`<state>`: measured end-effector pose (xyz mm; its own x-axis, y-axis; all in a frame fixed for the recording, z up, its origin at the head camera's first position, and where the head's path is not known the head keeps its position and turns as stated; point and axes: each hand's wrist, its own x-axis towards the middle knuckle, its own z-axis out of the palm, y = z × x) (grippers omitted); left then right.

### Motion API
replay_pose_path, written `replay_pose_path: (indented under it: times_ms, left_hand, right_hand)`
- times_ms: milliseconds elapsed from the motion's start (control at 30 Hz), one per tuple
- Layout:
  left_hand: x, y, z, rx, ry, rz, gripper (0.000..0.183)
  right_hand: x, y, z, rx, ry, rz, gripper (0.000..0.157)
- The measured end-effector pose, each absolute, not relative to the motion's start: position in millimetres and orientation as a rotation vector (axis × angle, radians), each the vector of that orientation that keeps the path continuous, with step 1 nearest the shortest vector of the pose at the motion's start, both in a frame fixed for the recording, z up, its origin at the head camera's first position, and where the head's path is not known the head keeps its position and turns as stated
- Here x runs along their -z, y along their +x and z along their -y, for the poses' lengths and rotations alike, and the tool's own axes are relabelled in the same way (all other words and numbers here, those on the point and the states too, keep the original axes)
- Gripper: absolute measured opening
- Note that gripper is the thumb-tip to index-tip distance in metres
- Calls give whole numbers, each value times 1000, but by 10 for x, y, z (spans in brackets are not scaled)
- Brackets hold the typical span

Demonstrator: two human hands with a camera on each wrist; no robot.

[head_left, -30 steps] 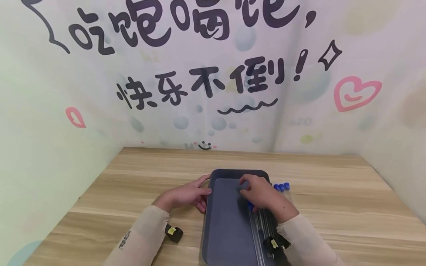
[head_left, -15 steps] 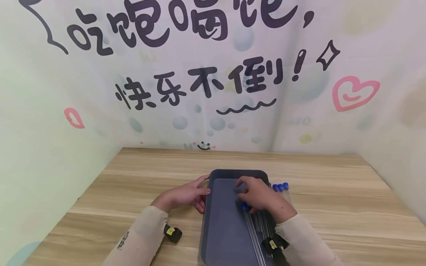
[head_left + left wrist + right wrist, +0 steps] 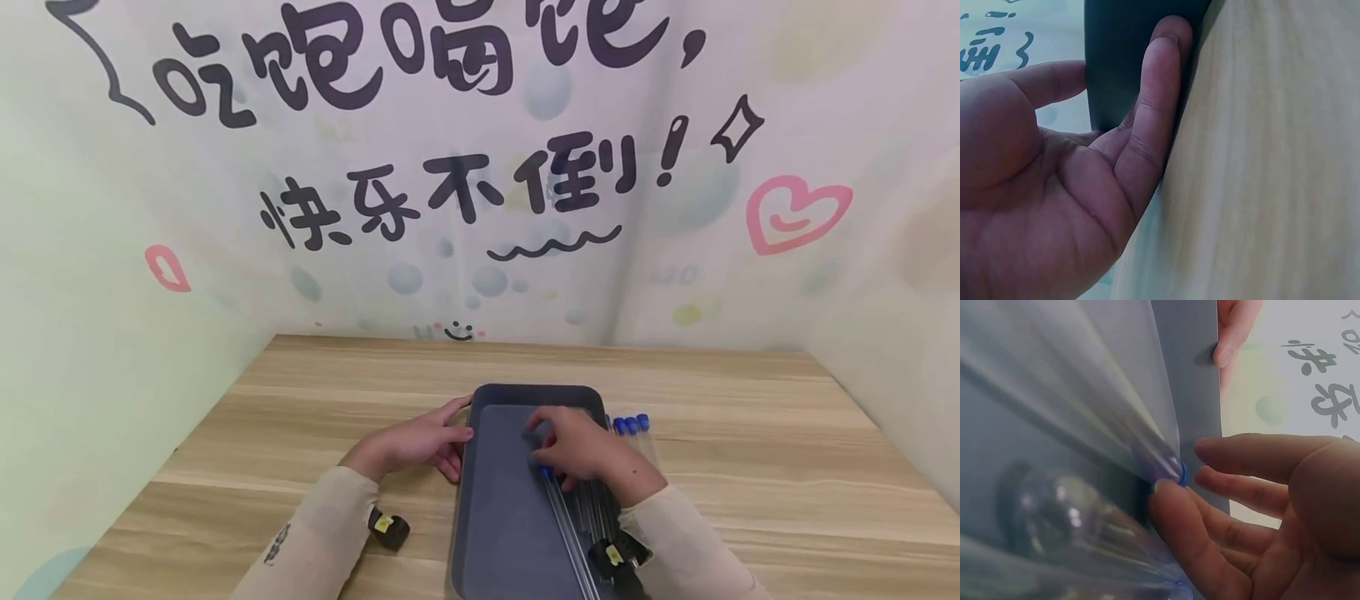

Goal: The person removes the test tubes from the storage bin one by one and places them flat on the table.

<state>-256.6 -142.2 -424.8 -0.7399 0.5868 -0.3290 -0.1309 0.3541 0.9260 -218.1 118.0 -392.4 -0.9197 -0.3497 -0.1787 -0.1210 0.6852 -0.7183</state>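
My left hand (image 3: 420, 442) holds the left side of a dark grey tray (image 3: 495, 525). Its thumb reaches the rim while the other fingers lie against the outer wall (image 3: 1116, 56). Over the tray's right half is my right hand (image 3: 581, 446), its thumb and index finger apart. One of its fingertips touches the blue cap (image 3: 1182, 474) of a clear test tube (image 3: 568, 533). That tube lies slanted along the tray floor. More clear tubes (image 3: 597, 512) lie to its right, partly hidden under the right wrist. A rounded tube end (image 3: 1060, 509) shows close up in the right wrist view.
Just beyond the tray's right edge, several blue-capped tubes (image 3: 632, 426) lie on the wood-grain table (image 3: 750, 467). A printed cloth (image 3: 450, 283) hangs behind the table. Black cameras (image 3: 390, 529) are strapped to both wrists.
The blue-capped tube's upper end has slid left across the tray floor, away from the other tubes. My right hand has shifted slightly left with it. My left hand stays on the tray.
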Motion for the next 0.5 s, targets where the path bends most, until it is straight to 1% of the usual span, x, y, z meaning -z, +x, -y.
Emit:
replay_pose_path:
  times_ms: [500]
  left_hand:
    - [4250, -2568, 1431, -1444, 414, -1957, 65]
  right_hand:
    - [3975, -2177, -1159, 1080, -414, -2530, 43]
